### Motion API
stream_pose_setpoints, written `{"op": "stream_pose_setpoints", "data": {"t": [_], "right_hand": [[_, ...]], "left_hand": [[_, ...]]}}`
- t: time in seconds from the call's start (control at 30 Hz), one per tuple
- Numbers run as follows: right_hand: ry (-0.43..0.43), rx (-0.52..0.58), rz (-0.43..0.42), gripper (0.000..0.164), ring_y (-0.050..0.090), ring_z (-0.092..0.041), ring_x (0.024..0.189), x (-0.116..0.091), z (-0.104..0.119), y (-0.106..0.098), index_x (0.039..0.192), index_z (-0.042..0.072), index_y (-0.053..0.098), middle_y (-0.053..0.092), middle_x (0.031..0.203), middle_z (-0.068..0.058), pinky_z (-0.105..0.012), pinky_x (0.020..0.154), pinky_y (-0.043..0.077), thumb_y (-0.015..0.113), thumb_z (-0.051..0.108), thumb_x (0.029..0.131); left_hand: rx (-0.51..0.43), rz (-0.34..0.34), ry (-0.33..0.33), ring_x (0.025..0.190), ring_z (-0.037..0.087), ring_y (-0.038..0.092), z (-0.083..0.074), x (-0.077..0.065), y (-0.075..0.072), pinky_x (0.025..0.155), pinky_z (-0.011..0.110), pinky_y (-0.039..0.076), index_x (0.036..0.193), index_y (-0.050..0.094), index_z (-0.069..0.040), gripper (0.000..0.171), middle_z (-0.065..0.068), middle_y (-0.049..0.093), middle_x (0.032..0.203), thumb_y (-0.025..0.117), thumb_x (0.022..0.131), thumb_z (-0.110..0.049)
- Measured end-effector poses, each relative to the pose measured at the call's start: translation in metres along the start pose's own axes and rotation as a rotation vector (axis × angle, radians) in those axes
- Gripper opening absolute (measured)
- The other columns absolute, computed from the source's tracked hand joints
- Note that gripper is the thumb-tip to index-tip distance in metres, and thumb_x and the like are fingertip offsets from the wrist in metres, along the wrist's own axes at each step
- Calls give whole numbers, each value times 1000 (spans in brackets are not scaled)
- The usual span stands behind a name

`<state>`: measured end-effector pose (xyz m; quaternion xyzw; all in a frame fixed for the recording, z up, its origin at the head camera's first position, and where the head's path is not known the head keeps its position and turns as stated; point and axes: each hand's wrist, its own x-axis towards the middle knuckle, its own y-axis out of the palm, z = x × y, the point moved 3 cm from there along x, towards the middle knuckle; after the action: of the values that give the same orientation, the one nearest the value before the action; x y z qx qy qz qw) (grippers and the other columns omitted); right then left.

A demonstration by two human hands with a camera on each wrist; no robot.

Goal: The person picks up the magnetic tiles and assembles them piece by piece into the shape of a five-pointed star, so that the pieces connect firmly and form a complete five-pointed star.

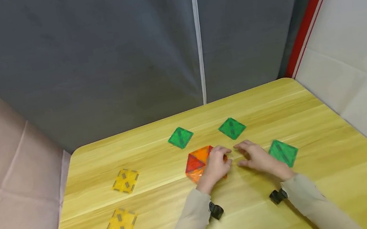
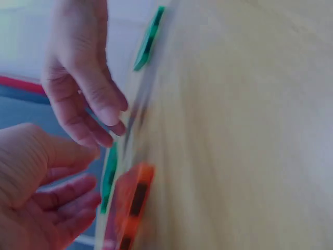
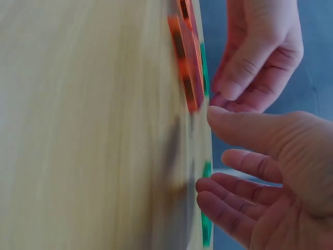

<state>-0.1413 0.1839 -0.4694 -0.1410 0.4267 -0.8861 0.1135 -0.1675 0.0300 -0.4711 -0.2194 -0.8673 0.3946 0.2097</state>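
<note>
A hexagon of red and orange triangular magnetic tiles lies on the wooden table, its right part covered by my left hand. That hand hovers over the hexagon with loosely bent fingers and nothing between them. Just right of it, my right hand is held above the table, fingers apart and nothing in them. The fingertips of both hands point toward each other, close together in the right wrist view. A green magnetic tile lies beside my right wrist.
Two more green tiles, one at the back left and one at the back right, lie beyond the hexagon. At the left are two yellow tiles, a farther one and a nearer one. A grey curtain hangs behind the table.
</note>
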Motion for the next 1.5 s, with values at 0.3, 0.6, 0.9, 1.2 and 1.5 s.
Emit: {"op": "stream_pose_setpoints", "data": {"t": [0.3,0.6,0.9,1.2,1.5], "right_hand": [[-26,-19,-1,57,57,-33,98,14,20,23,121,-11,54,57,112,-22,-46,84,49,78,17,77],[104,-54,-6,65,56,-33,100,21,35,36,123,-10,53,54,115,-22,-45,87,48,80,25,75],[149,-129,-105,65,52,-35,91,26,48,52,117,-13,56,57,102,-21,-43,80,49,84,20,69],[198,-172,-116,65,43,-36,86,34,56,58,116,-12,56,50,97,-21,-41,71,48,84,19,67],[187,-156,-124,64,44,-37,85,38,56,61,112,-12,58,52,94,-23,-41,72,46,83,19,62]], "left_hand": [[24,-298,-274,100,32,52,29,-35,-38,78,37,50,111,63,7,37,18,57,111,71,79,-12],[-38,-252,-388,103,38,46,46,-66,-47,83,45,48,119,54,15,66,26,51,115,78,73,-26],[94,-332,-349,93,34,43,41,-68,-31,67,38,46,111,60,6,59,21,52,102,84,61,-15],[194,-358,-430,89,32,44,35,-59,-28,64,35,50,108,60,12,63,21,51,97,85,60,-20],[195,-361,-465,90,31,44,36,-60,-27,65,35,49,109,60,9,63,20,50,97,85,60,-21]]}}
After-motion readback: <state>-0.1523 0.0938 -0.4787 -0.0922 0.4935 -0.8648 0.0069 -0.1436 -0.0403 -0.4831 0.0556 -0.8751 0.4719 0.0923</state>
